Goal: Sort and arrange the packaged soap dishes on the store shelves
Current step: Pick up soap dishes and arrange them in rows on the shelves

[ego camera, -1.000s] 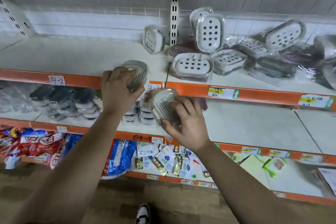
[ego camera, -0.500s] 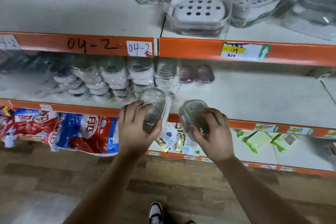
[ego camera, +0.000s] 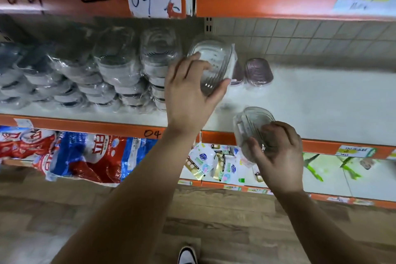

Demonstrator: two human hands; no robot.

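The left hand (ego camera: pixel 188 90) holds a clear wrapped soap dish (ego camera: pixel 213 64) with its fingers curled around it, over the middle shelf (ego camera: pixel 321 103) and just beside the stacks of wrapped soap dishes (ego camera: pixel 120 70). The right hand (ego camera: pixel 276 154) grips a second clear soap dish (ego camera: pixel 250 124) lower down, at the shelf's orange front edge. Two purple soap dishes (ego camera: pixel 258 72) sit on the shelf behind.

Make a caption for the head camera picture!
Left hand holds a clear soap dish by the stacks on the shelf; right hand holds a second dish.
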